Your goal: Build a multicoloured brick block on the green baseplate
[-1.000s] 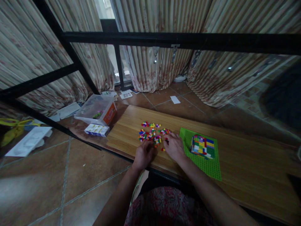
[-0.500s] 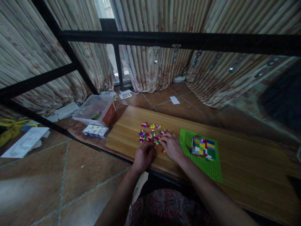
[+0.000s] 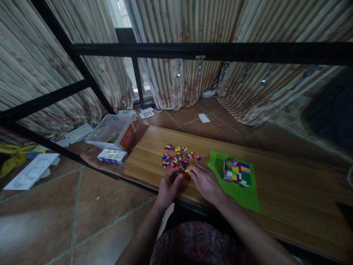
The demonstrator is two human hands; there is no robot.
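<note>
A yellow toy brick (image 3: 187, 170) sticks out from the fingertips of my right hand (image 3: 206, 181), which is pinched on it. Close by on the left, my left hand (image 3: 168, 186) has its thumb and fingers curled together; whatever they may hold is too small to make out. Just beyond both hands lies a loose pile of small coloured building bricks (image 3: 173, 161). On the right, a green baseplate (image 3: 239, 199) carries a block built from multicoloured bricks (image 3: 236, 172).
Everything lies on a long, low wooden table (image 3: 149, 147). At its left end are a clear plastic box (image 3: 106, 129) with an orange label and a small white-and-blue carton (image 3: 112, 156). A black metal rail (image 3: 176, 50) crosses in front of the curtains.
My right hand has drawn back from the pile towards me and now shows a yellow brick at its fingertips. My left hand has turned slightly, staying near the pile's front edge.
</note>
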